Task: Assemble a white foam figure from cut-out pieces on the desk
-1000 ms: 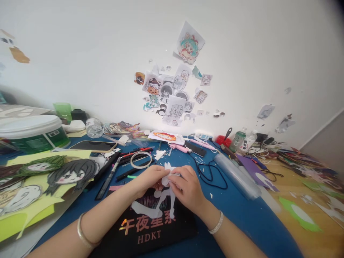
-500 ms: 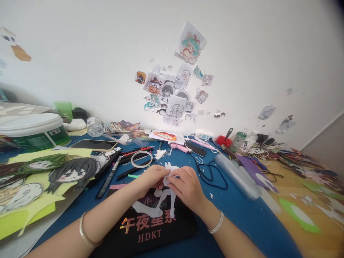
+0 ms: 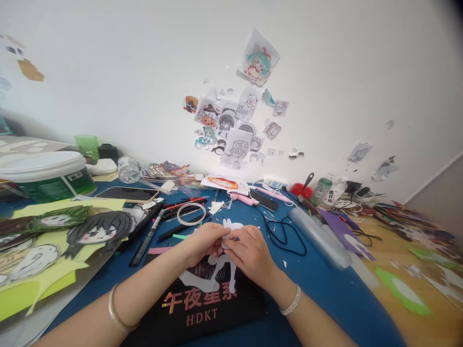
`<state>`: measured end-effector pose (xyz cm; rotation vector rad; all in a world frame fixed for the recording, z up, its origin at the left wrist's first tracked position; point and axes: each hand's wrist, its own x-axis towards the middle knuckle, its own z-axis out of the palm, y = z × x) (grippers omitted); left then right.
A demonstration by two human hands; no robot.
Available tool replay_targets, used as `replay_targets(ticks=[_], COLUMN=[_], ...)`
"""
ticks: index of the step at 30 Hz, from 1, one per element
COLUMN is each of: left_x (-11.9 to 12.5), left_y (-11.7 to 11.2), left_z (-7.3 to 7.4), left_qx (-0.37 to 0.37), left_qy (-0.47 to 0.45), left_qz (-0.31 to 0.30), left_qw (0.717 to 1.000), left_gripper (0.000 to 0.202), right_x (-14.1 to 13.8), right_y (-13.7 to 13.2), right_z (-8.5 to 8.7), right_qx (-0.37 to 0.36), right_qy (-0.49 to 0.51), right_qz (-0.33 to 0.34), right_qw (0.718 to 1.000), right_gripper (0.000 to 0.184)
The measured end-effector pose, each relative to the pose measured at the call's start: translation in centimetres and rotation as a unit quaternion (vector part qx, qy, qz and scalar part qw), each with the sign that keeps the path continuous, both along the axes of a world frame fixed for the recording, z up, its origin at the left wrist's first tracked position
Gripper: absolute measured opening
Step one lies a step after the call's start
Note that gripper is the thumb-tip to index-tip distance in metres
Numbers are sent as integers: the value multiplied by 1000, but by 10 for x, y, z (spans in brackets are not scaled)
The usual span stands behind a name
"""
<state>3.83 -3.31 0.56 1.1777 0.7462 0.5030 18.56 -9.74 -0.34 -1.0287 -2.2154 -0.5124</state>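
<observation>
Both hands meet over the middle of the blue table point(image 3: 325, 284). My left hand point(image 3: 204, 241) and my right hand point(image 3: 248, 253) pinch the top of a white paper cut-out point(image 3: 206, 279) shaped like a figure. Its lower part lies on a black mat point(image 3: 202, 308) printed with orange characters and "HDKT". The fingertips of both hands are pressed together on the paper's upper edge. A bracelet sits on each wrist.
A tape ring point(image 3: 191, 213), pens and markers point(image 3: 148, 238) lie just beyond my hands. Character cut-outs on yellow paper point(image 3: 54, 241) fill the left. A phone point(image 3: 126, 193), a green tub point(image 3: 47, 176), a clear tube point(image 3: 318, 236), a black cord point(image 3: 285, 236) and bottles point(image 3: 321, 189) stand around.
The hands have stayed together on the cut-out and shifted slightly, bending its top edge down. The view has drifted a little.
</observation>
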Motion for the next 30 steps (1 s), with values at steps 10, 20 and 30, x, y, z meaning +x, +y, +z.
replay_targets(ticks=[10, 20, 30], left_x=[2, 1, 1], left_y=[-1, 1, 1], left_z=[1, -5, -2], left_qx=[1, 0, -1], left_qy=[11, 4, 1], left_qz=[16, 17, 15], left_qw=[1000, 1000, 1000], left_gripper=[37, 34, 34], right_x=[-6, -6, -5], right_y=[-1, 1, 0], right_z=[0, -2, -2], right_qx=[30, 14, 12], right_qy=[26, 25, 50], right_qz=[5, 10, 22], right_qw=[999, 1000, 998], right_gripper=[15, 16, 15])
